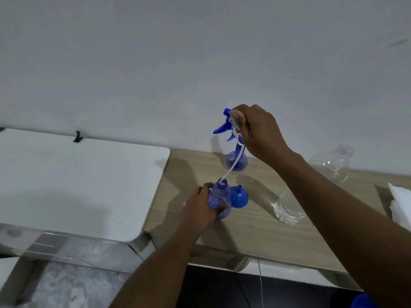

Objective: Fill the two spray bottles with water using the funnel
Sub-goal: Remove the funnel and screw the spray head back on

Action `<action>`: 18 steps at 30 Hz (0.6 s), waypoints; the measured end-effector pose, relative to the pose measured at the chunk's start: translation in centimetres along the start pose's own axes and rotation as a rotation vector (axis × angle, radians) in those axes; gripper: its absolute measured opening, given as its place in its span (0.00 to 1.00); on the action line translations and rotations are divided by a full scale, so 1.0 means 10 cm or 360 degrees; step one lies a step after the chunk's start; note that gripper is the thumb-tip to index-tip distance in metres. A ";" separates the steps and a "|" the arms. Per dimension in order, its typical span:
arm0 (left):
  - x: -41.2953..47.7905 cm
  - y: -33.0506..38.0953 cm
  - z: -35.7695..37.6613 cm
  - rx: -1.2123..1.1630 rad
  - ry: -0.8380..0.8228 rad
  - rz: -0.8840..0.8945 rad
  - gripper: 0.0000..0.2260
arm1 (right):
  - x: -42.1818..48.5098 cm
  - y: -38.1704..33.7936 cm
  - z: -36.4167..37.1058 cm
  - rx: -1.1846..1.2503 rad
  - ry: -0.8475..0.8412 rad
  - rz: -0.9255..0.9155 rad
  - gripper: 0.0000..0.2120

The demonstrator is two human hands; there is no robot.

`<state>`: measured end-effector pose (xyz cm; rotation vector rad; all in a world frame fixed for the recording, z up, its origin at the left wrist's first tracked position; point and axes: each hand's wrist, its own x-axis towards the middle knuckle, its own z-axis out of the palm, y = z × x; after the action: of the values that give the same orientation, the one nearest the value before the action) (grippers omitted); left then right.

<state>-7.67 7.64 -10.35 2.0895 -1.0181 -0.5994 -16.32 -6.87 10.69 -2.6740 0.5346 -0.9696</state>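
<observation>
Left hand (200,207) wraps around the near spray bottle (219,200), which stands on the wood bench (255,230) with its neck open. Right hand (255,130) is raised above it, fingers curled round the spray head (225,122). The white dip tube (229,168) hangs down, its tip at the bottle mouth. Second spray bottle (236,162) sits farther back by the wall, top partly hidden behind the right hand. Blue funnel (239,197) is spout-up on the bench, just right of the near bottle. Clear water bottle (311,185) is further right, cap off, water in its lower part. White cloth (400,207) at the right edge, white table (89,185) to the left.
</observation>
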 end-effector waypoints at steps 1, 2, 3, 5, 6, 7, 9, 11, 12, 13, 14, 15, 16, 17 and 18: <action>-0.01 0.01 0.00 0.0018 0.0018 0.0010 0.30 | 0.02 0.01 -0.04 0.0014 0.0017 0.0015 0.19; -0.01 -0.01 0.01 0.0046 0.0045 0.0025 0.30 | 0.05 0.03 -0.09 0.0038 0.0032 0.0023 0.19; -0.02 0.01 0.00 0.0083 0.0053 0.0021 0.31 | 0.07 0.03 -0.13 0.0056 0.0033 0.0026 0.19; -0.01 0.01 0.00 0.0075 -0.0002 0.0001 0.31 | 0.09 0.04 -0.17 0.0044 -0.0006 0.0019 0.19; 0.01 0.00 0.01 0.0052 -0.0034 0.0001 0.32 | 0.09 0.04 -0.15 0.0027 -0.0030 0.0001 0.19; 0.00 0.02 0.01 0.0053 -0.0045 -0.0007 0.32 | 0.07 0.04 -0.12 0.0017 -0.0055 -0.0018 0.19; 0.02 0.03 0.00 0.0076 -0.0022 -0.0009 0.32 | 0.00 0.05 -0.03 0.0020 -0.0101 -0.0040 0.19; 0.04 0.04 0.01 0.0089 -0.0037 -0.0032 0.31 | -0.08 0.05 0.06 0.0064 -0.0144 -0.0016 0.19; 0.05 0.03 0.02 0.0071 -0.0040 -0.0034 0.31 | -0.13 0.05 0.12 0.0102 -0.0172 0.0010 0.20; 0.04 0.05 0.01 0.0062 -0.0057 -0.0054 0.31 | -0.18 0.04 0.18 0.0146 -0.0205 0.0039 0.20; 0.06 0.03 0.02 0.0048 -0.0058 -0.0050 0.31 | -0.23 0.04 0.24 0.0201 -0.0242 0.0066 0.19; 0.04 0.05 0.01 0.0052 -0.0065 -0.0057 0.31 | -0.28 0.05 0.32 0.0269 -0.0282 0.0098 0.19; 0.06 0.04 0.02 0.0042 -0.0064 -0.0057 0.32 | -0.34 0.06 0.39 0.0339 -0.0325 0.0137 0.19; 0.04 0.06 0.01 0.0057 -0.0073 -0.0079 0.32 | -0.40 0.07 0.47 0.0389 -0.0374 0.0181 0.19; 0.06 0.05 0.03 0.0031 -0.0075 -0.0081 0.31 | -0.47 0.10 0.54 0.0413 -0.0424 0.0222 0.19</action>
<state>-7.78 6.85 -10.22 2.1327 -1.0034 -0.6693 -16.33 -5.20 3.64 -2.4431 0.4920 -0.5873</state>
